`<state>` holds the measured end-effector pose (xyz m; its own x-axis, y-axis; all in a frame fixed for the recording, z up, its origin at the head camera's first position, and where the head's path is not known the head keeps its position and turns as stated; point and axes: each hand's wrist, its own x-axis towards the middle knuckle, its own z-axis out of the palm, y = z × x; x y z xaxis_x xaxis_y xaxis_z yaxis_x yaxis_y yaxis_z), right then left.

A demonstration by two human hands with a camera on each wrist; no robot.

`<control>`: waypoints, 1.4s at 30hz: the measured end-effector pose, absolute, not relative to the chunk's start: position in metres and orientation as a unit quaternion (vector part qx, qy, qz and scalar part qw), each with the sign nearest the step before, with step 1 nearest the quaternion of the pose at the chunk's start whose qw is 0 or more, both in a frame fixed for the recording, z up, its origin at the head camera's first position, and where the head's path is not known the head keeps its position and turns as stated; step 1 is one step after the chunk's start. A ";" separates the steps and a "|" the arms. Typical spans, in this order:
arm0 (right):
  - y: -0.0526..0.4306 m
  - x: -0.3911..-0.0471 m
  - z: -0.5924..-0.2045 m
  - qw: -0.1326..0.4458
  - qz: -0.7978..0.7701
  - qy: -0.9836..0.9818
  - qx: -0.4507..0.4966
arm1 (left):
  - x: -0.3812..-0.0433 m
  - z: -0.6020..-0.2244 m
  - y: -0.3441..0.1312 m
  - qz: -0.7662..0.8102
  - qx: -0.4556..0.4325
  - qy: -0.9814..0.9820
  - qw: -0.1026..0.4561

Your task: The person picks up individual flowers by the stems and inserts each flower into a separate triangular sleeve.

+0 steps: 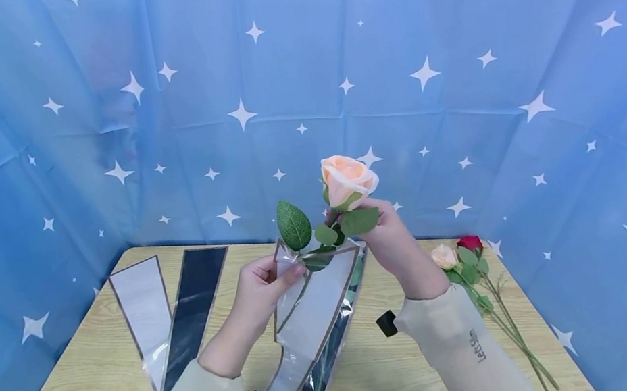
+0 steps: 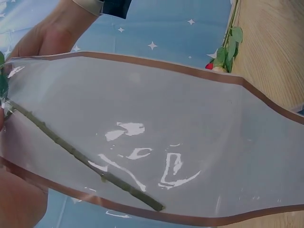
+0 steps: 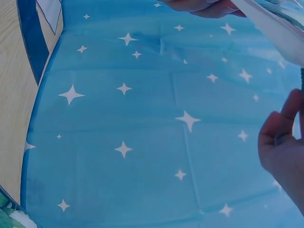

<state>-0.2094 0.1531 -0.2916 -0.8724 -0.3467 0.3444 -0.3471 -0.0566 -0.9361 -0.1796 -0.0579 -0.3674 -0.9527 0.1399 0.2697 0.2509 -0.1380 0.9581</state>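
A peach artificial rose point(image 1: 348, 180) with green leaves stands tilted at the mouth of a clear-fronted white flower sleeve point(image 1: 324, 303) edged in brown. My right hand point(image 1: 392, 238) pinches the rose just under its bloom. On the left, my left hand point(image 1: 267, 288) grips the sleeve's upper edge, thumb in front, beside a large leaf point(image 1: 294, 224). Seen in the left wrist view, the green stem point(image 2: 85, 161) runs slantwise inside the sleeve, its cut end close to the brown border. The right wrist view shows my right hand point(image 3: 285, 142) only in part, at the edge.
A white sleeve point(image 1: 141, 298) and a dark sleeve point(image 1: 195, 303) lie at the table's left. Another dark sleeve point(image 1: 316, 369), with green showing through it, lies under the held one. Peach and red roses point(image 1: 470, 243) lie at right. A blue starred curtain point(image 1: 296, 89) stands behind the table.
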 end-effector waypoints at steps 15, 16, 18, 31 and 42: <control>0.151 -0.208 -0.289 -0.008 0.682 -0.679 0.272 | -0.181 -0.369 -0.058 -0.736 -0.144 -0.660 0.043; 0.151 -0.208 -0.289 -0.009 0.681 -0.680 0.271 | -0.181 -0.369 -0.058 -0.739 -0.144 -0.657 0.043; 0.151 -0.207 -0.290 -0.010 0.677 -0.685 0.270 | -0.180 -0.368 -0.059 -0.744 -0.144 -0.651 0.041; 0.152 -0.205 -0.292 -0.013 0.656 -0.703 0.274 | -0.180 -0.365 -0.059 -0.752 -0.145 -0.642 0.039; 0.153 -0.206 -0.298 -0.013 0.589 -0.762 0.270 | -0.178 -0.364 -0.058 -0.743 -0.141 -0.654 0.027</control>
<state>-0.2055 0.1525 -0.2981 -0.8539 -0.4266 0.2980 -0.3957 0.1604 -0.9042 -0.1784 -0.0579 -0.3641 -0.9589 0.1439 0.2446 0.2245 -0.1429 0.9639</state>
